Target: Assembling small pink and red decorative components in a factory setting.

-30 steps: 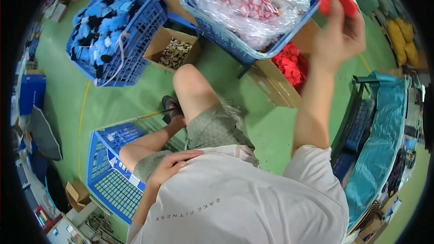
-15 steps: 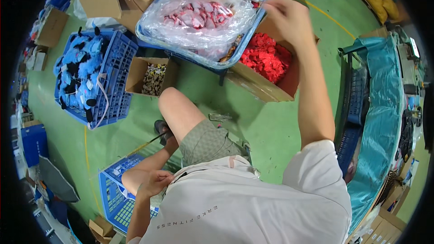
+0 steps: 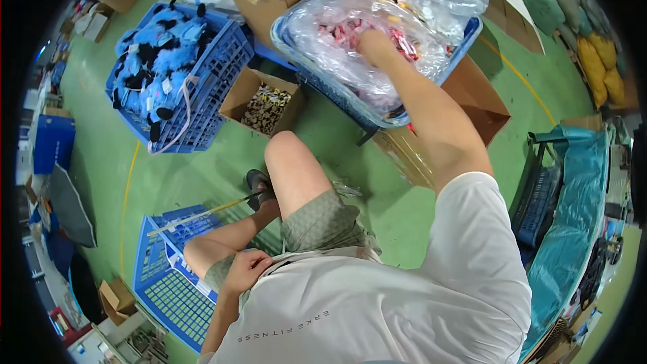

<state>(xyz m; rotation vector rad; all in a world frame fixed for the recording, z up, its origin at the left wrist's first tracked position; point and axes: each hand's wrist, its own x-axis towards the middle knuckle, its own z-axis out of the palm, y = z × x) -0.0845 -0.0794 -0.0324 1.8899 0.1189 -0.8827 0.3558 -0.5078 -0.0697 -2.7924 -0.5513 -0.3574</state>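
My right hand (image 3: pixel 377 47) reaches down into a clear plastic bag (image 3: pixel 317 17) set in a blue tub (image 3: pixel 385 120). Small pink, red and white pieces (image 3: pixel 344 32) lie around the hand, whose fingertips are hidden among them. Near my lap, my left hand (image 3: pixel 248 271) rests by the hem of my white shirt, its fingers curled in. Whatever those fingers hold, if anything, cannot be made out.
Left of the tub, a small carton (image 3: pixel 239 98) holds many small pieces. Beside it, a blue crate (image 3: pixel 219 104) is heaped with blue-and-black plush toys (image 3: pixel 172 54). A larger carton (image 3: pixel 482 104) stands partly under the tub's right side. Another blue crate (image 3: pixel 178 303) sits by my left leg.
My right hand has moved from above the carton of red pieces, leftward into the plastic bag. The view has shifted. My left hand stays near my lap.
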